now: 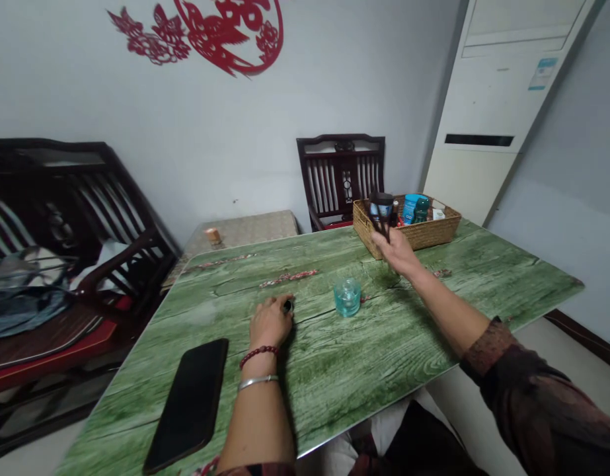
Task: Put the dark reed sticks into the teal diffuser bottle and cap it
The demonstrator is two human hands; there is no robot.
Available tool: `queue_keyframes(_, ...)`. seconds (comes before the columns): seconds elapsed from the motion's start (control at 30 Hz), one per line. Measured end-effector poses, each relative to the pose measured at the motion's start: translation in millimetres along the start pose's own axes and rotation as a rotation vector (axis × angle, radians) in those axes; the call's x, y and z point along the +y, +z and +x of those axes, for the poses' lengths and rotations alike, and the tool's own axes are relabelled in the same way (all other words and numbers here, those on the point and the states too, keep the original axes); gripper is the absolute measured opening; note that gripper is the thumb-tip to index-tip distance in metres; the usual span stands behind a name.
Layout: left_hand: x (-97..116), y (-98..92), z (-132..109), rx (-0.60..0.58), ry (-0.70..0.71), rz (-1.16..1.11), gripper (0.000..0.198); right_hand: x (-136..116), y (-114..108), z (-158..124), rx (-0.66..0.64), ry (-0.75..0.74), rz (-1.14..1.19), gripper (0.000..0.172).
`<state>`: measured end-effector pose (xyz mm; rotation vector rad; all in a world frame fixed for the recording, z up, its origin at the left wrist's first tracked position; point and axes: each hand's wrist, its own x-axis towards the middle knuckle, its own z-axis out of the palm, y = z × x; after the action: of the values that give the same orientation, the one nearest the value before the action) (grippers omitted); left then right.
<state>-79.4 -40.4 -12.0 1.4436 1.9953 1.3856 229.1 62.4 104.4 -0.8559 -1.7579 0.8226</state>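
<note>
My left hand (271, 319) rests on the green tabletop, fingers curled round a small dark thing with a round end (287, 306). Most of that thing is hidden, so its kind is unclear. Further right, my right hand (396, 250) is raised near the basket's front left corner. It grips a dark, thin, two-pronged thing (381, 221) pointing upward, blurred against the basket. Between my hands a light-blue glass cup (347, 297) stands upright on the table, touched by neither hand.
A wicker basket (431, 235) at the back right holds several containers, among them a blue tub (410, 208). A black phone (188, 403) lies left of my left forearm. The green table (354, 377) has a dark wooden chair (345, 175) behind it.
</note>
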Motion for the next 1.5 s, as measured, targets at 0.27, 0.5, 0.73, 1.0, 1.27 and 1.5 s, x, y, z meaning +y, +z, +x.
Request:
queue_keyframes(0.27, 45, 7.6, -10, -0.263, -0.138, -0.761, 0.055, 93, -26, -44, -0.382, 0.285, -1.192, 0.040)
queue_keyframes(0.5, 82, 39.2, -7, -0.188, -0.054, -0.890, 0.055, 113, -34, -47, -0.245, 0.226, -1.190, 0.048)
queue_keyframes(0.73, 85, 79.9, -8, -0.179, 0.066, -0.778, 0.048, 119, -48, -49, -0.212, 0.176, -1.208, 0.039)
queue_keyframes(1.0, 74, 93.0, -12, -0.226, 0.117, -0.686, 0.045, 80, -24, -48, -0.204, -0.071, -0.871, 0.035)
queue_keyframes(1.27, 71, 87.8, -16, -0.274, 0.136, -0.636, 0.039, 76, 56, -44, -0.556, 0.012, -0.205, 0.087)
queue_keyframes(1.5, 63, 84.9, -16, -0.330, 0.152, -0.624, 0.040, 84, 77, -62, -0.400, 0.073, -0.187, 0.083)
